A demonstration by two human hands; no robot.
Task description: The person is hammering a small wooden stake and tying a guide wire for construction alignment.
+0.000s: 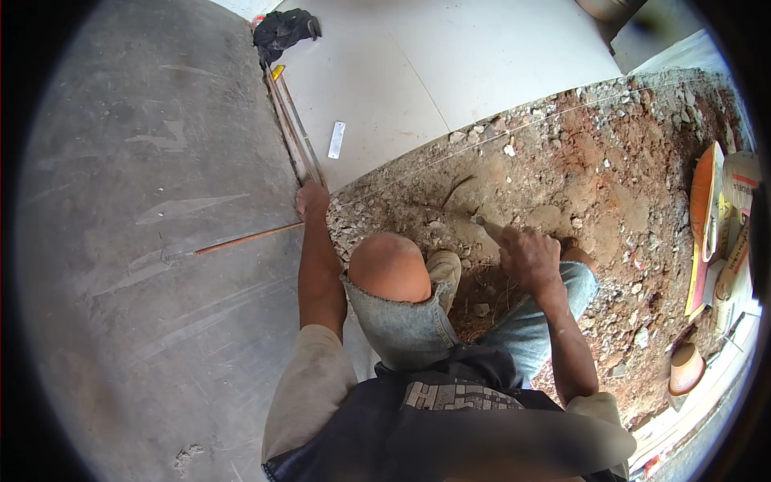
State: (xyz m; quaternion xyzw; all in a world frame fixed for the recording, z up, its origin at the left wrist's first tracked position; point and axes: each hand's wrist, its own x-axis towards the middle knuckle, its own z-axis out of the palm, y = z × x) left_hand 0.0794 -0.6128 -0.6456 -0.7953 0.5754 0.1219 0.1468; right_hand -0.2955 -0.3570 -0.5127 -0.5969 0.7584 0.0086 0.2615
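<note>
Gripping tool [491, 229]: right hand [530, 259], room over soil [562, 177] ahead. Left hand [312, 198] at slab edge [289, 161], grip unclear.

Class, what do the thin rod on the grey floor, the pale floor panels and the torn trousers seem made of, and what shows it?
Thin rod: perhaps rusted steel, matte reddish-brown, though wood is possible.
Pale floor panels: likely ceramic tile, smooth-looking, with a straight joint.
Torn trousers: apparently denim, faded blue and frayed at the edge.

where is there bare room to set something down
Grey concrete floor left of the long strips, beyond the reddish rod; white tiles right of the small metal plate. Crowded: around the left hand and the far-right bags.
</note>
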